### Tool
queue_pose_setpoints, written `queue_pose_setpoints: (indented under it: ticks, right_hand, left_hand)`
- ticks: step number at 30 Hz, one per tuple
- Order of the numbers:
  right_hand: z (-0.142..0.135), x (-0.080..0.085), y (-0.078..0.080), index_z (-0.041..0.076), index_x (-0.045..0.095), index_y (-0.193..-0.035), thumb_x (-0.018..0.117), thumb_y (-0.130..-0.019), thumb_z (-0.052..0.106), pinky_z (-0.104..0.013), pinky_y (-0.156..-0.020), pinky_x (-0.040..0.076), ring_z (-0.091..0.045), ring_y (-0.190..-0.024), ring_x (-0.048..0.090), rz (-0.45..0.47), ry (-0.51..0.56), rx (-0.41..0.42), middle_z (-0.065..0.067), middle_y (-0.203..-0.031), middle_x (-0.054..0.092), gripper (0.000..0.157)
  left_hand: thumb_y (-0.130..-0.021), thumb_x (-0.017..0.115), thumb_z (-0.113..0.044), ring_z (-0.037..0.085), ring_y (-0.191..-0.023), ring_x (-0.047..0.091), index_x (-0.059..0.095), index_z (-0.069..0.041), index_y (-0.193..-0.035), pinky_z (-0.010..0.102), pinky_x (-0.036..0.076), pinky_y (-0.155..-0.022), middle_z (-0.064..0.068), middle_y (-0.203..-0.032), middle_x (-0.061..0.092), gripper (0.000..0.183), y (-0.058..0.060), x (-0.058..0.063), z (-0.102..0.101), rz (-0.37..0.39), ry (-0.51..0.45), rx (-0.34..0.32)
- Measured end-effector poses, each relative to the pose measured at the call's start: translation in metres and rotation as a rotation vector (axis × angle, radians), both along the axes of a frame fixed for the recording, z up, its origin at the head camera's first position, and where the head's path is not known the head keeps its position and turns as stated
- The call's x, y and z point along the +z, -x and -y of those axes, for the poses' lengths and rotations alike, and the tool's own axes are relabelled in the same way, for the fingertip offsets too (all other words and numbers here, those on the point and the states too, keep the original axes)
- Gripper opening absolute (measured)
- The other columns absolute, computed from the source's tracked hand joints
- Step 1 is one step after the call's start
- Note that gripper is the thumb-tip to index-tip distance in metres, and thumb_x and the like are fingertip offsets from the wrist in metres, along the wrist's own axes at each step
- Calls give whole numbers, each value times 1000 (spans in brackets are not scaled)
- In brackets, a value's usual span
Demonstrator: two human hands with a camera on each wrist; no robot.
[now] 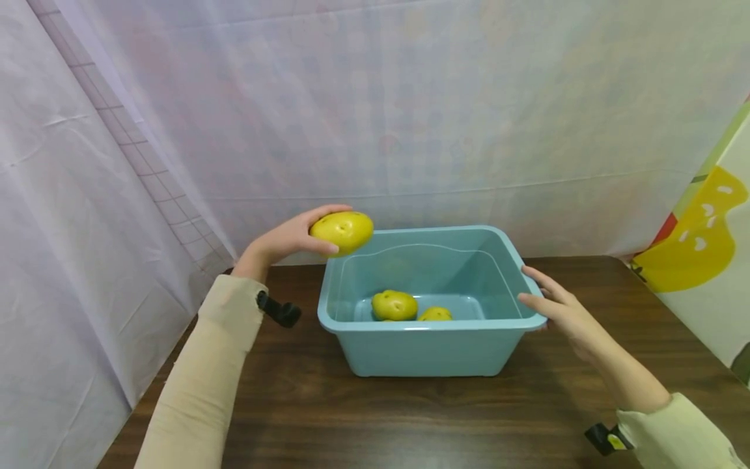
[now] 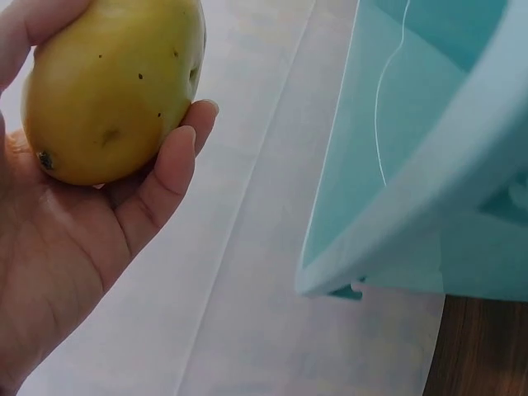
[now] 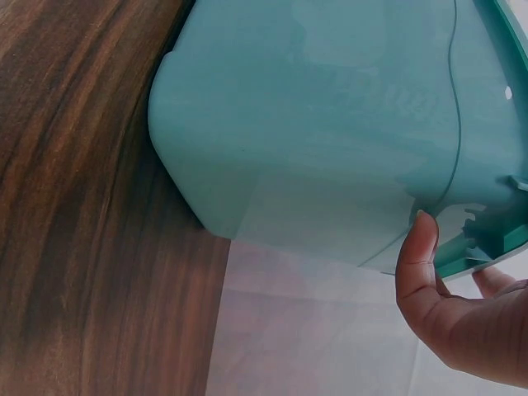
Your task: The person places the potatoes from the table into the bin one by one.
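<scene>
My left hand [image 1: 295,234] grips a yellow potato [image 1: 346,231], raised above the left back corner of a light blue plastic tub [image 1: 422,352]. In the left wrist view, the fingers curl round the potato [image 2: 115,91], whose skin has small dark specks. Two more potatoes lie inside the tub: one potato [image 1: 394,305] shows nearly whole, while the front rim partly hides the other potato [image 1: 435,314]. At the tub's right side my right hand [image 1: 556,309] holds the rim. The right wrist view has its fingers bent about the rim's edge, beside the tub's outer wall [image 3: 289,140].
The tub stands on a dark brown wooden table [image 1: 410,417]. Behind it hangs a pale curtain [image 1: 410,117], and another white cloth [image 1: 70,228] drapes along the left. A white panel with a yellow printed shape [image 1: 697,241] borders the table's right edge.
</scene>
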State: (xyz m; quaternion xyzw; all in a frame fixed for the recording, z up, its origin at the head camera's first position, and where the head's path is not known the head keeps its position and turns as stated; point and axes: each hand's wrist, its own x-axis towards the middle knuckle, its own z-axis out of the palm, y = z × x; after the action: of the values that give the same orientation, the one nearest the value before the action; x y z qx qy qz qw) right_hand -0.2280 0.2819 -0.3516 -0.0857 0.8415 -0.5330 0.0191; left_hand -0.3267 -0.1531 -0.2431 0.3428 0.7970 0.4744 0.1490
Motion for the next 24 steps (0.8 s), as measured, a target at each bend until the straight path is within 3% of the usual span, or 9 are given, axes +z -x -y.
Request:
queue_pose_setpoints:
  ticks: [8, 24]
  right_hand:
    - [-1, 0, -1, 9, 14, -147, 47, -95, 29, -32, -64, 48, -8, -80, 55, -3, 3, -6, -27, -124, 38, 65]
    - [1, -1, 1, 10, 13, -147, 46, -95, 29, -33, -64, 47, -8, -80, 55, -9, 11, 12, -27, -127, 37, 64]
  left_hand:
    - [-77, 69, -25, 27, -102, 47, 30, -15, -143, 38, 43, -84, 10, -131, 40, 77, 3, 3, -13, -25, -15, -40]
    - [-77, 67, -21, 27, -102, 47, 32, -16, -142, 38, 44, -83, 9, -131, 41, 74, 6, 4, -45, -14, -36, -118]
